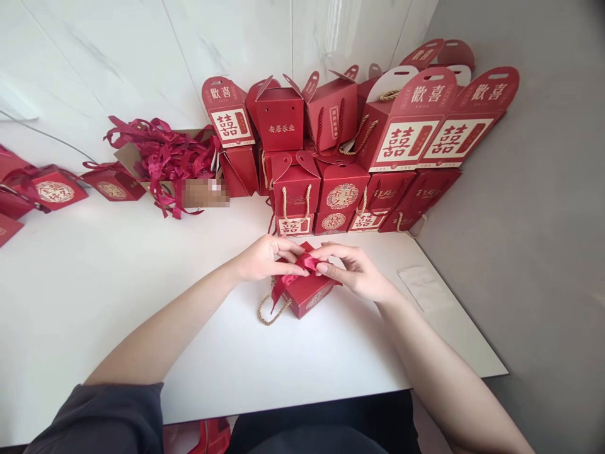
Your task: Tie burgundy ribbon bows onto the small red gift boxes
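Note:
A red gift box (pixel 309 291) with a gold round print on its side sits on the white table in front of me. On its top is a shiny red ribbon (pixel 308 261), looped at the middle, with one tail hanging over the left side. My left hand (pixel 268 257) pinches the ribbon from the left, thumb and fingers close together. From the right, my right hand (pixel 350 267) pinches the same ribbon near the loop. A gold rope handle (pixel 266 314) hangs from the box's left side onto the table. My fingers partly cover the ribbon.
Stacked red gift boxes (pixel 343 189) stand along the wall behind. A cardboard box (pixel 130 162) overflows with red ribbons (pixel 177 151) at the back left. Ribboned red boxes (pixel 54 188) sit at the far left. A white sheet (pixel 423 285) lies near the right wall.

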`<control>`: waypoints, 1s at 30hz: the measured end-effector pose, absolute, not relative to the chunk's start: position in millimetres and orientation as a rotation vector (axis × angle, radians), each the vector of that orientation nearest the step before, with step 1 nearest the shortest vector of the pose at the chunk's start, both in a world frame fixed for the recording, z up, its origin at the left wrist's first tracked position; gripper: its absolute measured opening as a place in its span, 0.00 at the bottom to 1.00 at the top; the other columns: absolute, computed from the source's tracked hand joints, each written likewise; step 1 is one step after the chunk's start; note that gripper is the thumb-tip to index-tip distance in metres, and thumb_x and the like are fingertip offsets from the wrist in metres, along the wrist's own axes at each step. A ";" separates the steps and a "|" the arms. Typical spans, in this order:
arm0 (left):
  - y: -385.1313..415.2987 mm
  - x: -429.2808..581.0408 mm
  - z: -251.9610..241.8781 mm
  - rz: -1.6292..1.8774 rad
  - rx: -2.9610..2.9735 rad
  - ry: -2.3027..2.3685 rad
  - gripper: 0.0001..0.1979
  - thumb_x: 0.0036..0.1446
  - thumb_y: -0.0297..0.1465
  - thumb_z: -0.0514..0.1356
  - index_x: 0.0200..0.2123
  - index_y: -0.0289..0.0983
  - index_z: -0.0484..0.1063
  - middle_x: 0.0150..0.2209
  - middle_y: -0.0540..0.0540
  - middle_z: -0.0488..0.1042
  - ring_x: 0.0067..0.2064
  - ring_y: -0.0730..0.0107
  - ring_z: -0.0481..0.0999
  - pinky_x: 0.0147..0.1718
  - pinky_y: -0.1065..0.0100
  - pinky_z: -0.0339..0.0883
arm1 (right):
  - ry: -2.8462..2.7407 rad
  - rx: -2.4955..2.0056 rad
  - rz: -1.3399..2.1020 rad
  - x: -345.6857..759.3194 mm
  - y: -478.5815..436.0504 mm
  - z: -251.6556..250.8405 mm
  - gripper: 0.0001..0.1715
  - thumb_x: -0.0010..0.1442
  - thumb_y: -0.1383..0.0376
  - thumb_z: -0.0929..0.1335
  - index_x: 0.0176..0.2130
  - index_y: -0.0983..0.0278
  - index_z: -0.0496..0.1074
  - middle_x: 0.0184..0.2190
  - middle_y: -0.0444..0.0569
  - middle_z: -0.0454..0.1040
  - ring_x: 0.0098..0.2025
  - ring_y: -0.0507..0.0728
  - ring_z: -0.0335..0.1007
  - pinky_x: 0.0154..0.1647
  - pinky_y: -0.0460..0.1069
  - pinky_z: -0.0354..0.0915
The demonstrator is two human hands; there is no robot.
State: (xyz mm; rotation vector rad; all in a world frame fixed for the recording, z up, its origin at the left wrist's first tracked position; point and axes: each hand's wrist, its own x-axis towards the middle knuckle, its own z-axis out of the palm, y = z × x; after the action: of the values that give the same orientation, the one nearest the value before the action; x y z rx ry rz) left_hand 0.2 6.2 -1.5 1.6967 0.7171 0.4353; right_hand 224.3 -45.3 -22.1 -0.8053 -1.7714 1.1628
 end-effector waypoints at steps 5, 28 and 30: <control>4.5 1.3 -1.7 0.460 1.795 0.650 0.17 0.51 0.35 0.68 0.43 0.33 0.78 0.41 0.41 0.81 0.44 0.62 0.79 0.48 0.62 0.71 | -2.008 -0.893 0.799 212.0 -49.3 -18.3 0.13 0.66 0.63 0.65 0.49 0.57 0.75 0.36 0.48 0.77 0.38 0.57 0.67 0.50 0.57 0.60; -2.1 0.6 2.9 0.449 1.638 0.741 0.11 0.60 0.35 0.61 0.35 0.34 0.65 0.34 0.43 0.79 0.38 0.67 0.81 0.36 0.69 0.72 | -1.698 -0.909 0.987 212.2 -46.7 -25.1 0.09 0.63 0.58 0.68 0.39 0.59 0.73 0.41 0.49 0.75 0.46 0.58 0.69 0.54 0.55 0.61; -1.1 0.3 3.4 0.449 1.661 0.736 0.10 0.60 0.35 0.61 0.35 0.34 0.66 0.35 0.43 0.79 0.38 0.67 0.80 0.36 0.69 0.72 | -1.739 -0.922 0.962 210.8 -46.3 -26.4 0.09 0.61 0.58 0.70 0.40 0.60 0.74 0.39 0.48 0.76 0.45 0.58 0.69 0.53 0.55 0.61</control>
State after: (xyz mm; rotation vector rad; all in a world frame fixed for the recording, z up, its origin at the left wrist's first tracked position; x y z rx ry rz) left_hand 0.3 -1.1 3.4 1.6609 0.7362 0.4486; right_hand 210.8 -46.3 -26.4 -0.9218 -1.7392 0.9622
